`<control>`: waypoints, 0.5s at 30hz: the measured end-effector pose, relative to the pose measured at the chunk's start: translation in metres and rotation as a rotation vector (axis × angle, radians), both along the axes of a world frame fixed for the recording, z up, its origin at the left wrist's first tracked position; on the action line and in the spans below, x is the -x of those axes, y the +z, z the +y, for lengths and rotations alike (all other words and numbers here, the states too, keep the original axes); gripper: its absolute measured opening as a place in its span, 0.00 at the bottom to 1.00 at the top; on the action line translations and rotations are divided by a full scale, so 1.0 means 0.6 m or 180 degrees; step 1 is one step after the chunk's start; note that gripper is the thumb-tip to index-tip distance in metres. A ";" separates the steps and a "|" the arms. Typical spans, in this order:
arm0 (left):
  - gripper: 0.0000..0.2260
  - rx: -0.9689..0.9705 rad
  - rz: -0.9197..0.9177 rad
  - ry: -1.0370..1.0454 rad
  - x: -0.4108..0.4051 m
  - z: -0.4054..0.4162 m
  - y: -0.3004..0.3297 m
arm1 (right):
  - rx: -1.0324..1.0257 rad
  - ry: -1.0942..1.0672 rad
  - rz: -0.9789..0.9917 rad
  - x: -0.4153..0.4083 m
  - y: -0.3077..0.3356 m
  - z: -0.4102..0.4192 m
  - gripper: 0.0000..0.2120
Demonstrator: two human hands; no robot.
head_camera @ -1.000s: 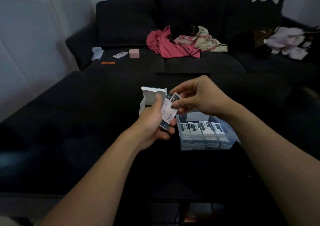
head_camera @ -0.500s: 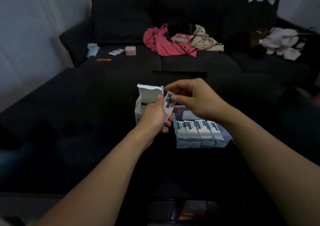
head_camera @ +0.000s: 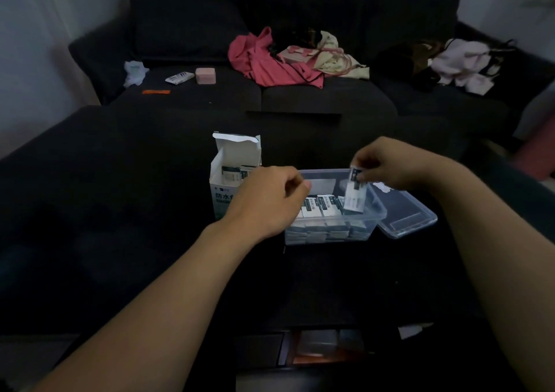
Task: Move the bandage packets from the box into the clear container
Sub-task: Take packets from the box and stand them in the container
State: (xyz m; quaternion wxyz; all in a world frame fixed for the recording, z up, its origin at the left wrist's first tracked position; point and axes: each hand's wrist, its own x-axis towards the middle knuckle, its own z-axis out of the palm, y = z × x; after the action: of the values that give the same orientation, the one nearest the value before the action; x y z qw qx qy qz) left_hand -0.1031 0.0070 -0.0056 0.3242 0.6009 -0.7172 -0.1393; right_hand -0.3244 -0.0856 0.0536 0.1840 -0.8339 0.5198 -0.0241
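Now the right hand [head_camera: 387, 163] pinches one bandage packet [head_camera: 355, 193] at its top end, between thumb and fingers. The packet hangs upright over the right part of the clear container [head_camera: 377, 211], with its lower end already inside the rim. The container stands on a dark table [head_camera: 120, 211], a little right of the middle. Inside it, more packets [head_camera: 322, 208] stand in a row along the near side, and the far part of the container looks bare.

The left hand [head_camera: 270, 202] is between the box [head_camera: 228, 178] and the container, partly in front of the container's left wall. Its fingers are curled loosely toward the palm. I cannot tell if it holds something, because only the back of the hand shows.

The white box stands open just left of the container, with its flap up at the far side. Some packets still show inside it. A clear lid [head_camera: 411, 214] lies on the table to the right of the container, touching or almost touching it.

Far behind the table is a dark sofa [head_camera: 186, 25] with a pink cloth [head_camera: 267, 61] on it.
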 end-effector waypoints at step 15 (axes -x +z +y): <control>0.14 -0.0537 -0.0746 -0.0262 0.000 0.007 -0.006 | -0.0194 -0.0167 0.0649 -0.021 -0.051 -0.030 0.10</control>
State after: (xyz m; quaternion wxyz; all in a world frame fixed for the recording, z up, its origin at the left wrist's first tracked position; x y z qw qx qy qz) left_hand -0.1032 0.0115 -0.0092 0.1806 0.6082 -0.7600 -0.1412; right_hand -0.3120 -0.1037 0.0232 0.1548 -0.8121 0.5580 0.0718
